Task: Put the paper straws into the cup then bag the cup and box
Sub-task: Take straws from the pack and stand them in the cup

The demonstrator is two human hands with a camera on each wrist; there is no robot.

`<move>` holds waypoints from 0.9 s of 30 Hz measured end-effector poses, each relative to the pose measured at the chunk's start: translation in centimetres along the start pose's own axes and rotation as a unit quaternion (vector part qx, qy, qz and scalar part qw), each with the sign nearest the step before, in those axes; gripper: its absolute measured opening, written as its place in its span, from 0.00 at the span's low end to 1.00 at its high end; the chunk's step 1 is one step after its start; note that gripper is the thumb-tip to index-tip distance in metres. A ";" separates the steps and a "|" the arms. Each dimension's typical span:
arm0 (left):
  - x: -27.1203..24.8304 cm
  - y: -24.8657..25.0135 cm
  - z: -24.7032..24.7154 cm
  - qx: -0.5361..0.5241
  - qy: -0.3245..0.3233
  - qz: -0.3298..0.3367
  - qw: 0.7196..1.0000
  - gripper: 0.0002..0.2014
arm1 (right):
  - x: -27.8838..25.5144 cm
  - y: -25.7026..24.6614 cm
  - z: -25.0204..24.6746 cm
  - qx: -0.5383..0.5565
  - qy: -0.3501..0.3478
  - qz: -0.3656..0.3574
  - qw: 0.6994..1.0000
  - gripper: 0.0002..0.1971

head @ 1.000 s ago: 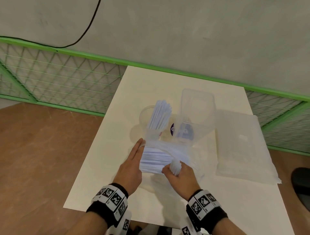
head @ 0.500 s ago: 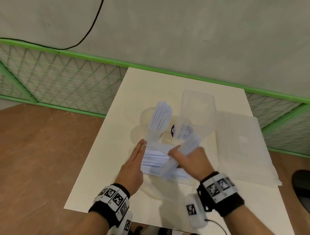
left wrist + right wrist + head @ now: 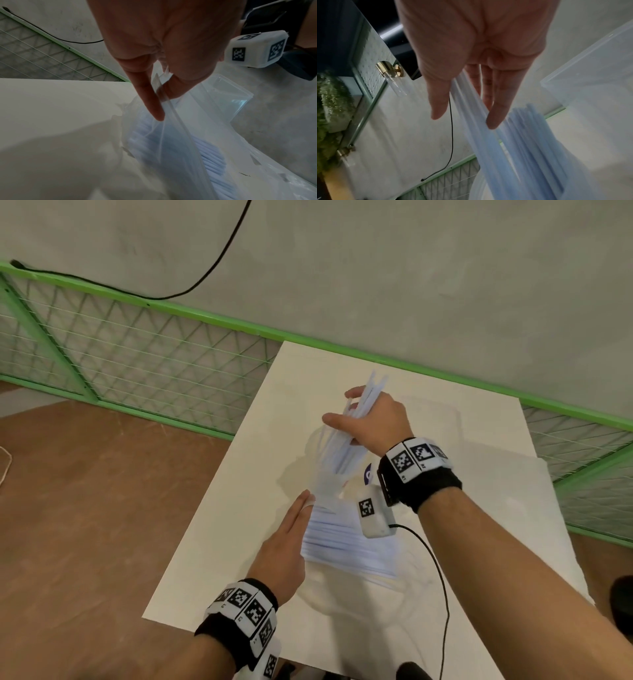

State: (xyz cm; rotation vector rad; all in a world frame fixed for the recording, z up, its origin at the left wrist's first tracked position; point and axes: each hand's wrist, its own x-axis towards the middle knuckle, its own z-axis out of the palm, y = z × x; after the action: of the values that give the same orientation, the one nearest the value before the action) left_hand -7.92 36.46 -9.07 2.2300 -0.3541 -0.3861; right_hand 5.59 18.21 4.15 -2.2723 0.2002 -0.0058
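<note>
My right hand [image 3: 342,409] grips a bunch of white paper straws [image 3: 369,393] tilted over the clear cup [image 3: 322,482], their lower ends among the straws standing in it. In the right wrist view the straws [image 3: 488,142] run between thumb and fingers. My left hand [image 3: 306,498] lies at the left end of the clear straw bag [image 3: 349,546] on the table; in the left wrist view thumb and forefinger [image 3: 154,108] pinch the bag's edge [image 3: 173,112]. The clear box [image 3: 228,94] stands behind the cup, mostly hidden by my right hand in the head view.
A large flat clear plastic bag [image 3: 548,508] lies on the white table [image 3: 239,508] to the right. A green mesh fence [image 3: 137,354] runs along the table's far and right sides. A black cable [image 3: 435,559] trails from my right wrist.
My right hand has pulled a bunch of straws out of the bag and carried it up and away over the cup. My left hand has stayed on the bag's edge.
</note>
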 end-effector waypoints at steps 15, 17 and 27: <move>0.0 0.1 -0.2 0.025 -0.004 -0.008 1.000 0.48 | -0.7 2.8 1.6 -0.065 0.115 -0.116 0.985 0.32; 0.0 0.1 -0.2 0.027 -0.003 -0.005 1.000 0.48 | -1.6 3.5 2.9 -0.186 0.041 -0.144 0.971 0.34; 0.0 0.2 -0.1 0.037 -0.013 -0.023 0.999 0.50 | -8.3 2.6 2.6 -0.140 0.057 -0.316 0.937 0.16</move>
State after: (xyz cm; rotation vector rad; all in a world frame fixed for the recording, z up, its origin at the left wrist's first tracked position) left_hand -7.93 36.39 -8.83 2.3098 -0.3370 -0.4328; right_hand -2.80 19.72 1.04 -2.5239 -0.5083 -0.4723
